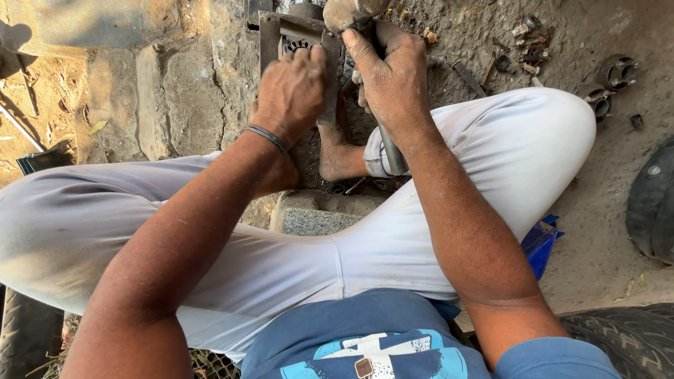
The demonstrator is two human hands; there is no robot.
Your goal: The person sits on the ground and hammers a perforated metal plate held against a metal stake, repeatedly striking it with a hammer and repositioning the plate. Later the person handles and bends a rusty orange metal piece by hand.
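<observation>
Your right hand (pixel 390 74) is wrapped tight around the handle of one hammer (pixel 349 12). The hammer's worn head pokes out above your thumb, and the long handle runs down past your wrist toward your bare foot (pixel 340 158).

Your left hand (pixel 293 88) is closed on the edge of a dark metal frame (pixel 275 36), just left of the hammer. Your fingers curl over its rim and hold it steady. One thin band (pixel 267 135) sits on that wrist.

The metal frame stands on the dirt ground, right under the hammer head, between your two hands.

To the right of the hammer, well apart, two round metal rings (pixel 608 83) lie on the ground. A small pile of rusty bits (pixel 528 43) lies nearer. One blue plastic piece (pixel 540 242) peeks out under your right knee. One grey stone block (pixel 314 214) sits below your foot. Stone slabs (pixel 172 91) lie left of the frame. No labels can be made out here.
</observation>
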